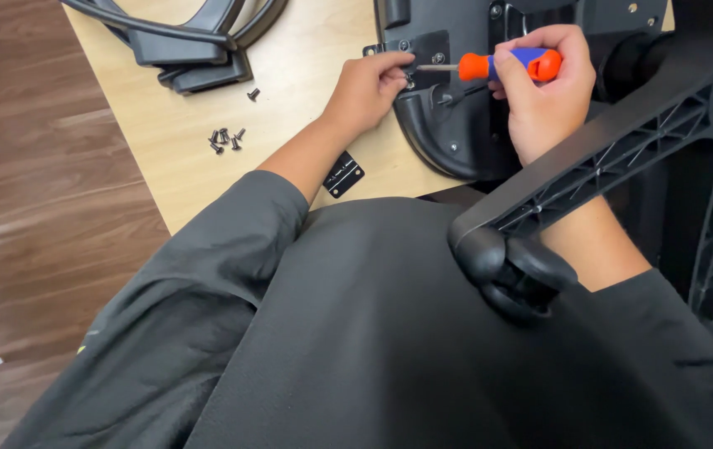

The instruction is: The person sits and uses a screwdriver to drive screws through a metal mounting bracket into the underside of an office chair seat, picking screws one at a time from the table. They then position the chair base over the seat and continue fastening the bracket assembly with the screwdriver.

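Note:
My right hand (543, 96) grips a screwdriver with an orange and blue handle (508, 65), its shaft pointing left. The tip meets a screw on a black metal bracket (427, 50) of an upturned black chair seat (448, 125). My left hand (371, 87) pinches the screw or bracket at the tip, fingers closed around it. Both forearms reach out from dark grey sleeves. The screw itself is hidden under my fingers.
Several loose black screws (225, 140) lie on the light wooden tabletop (190, 158), one more screw (253, 94) farther up. A small black plate (343, 174) lies by my left forearm. Black armrest parts (190, 50) sit top left. A chair base leg with caster (514, 270) crosses my right arm.

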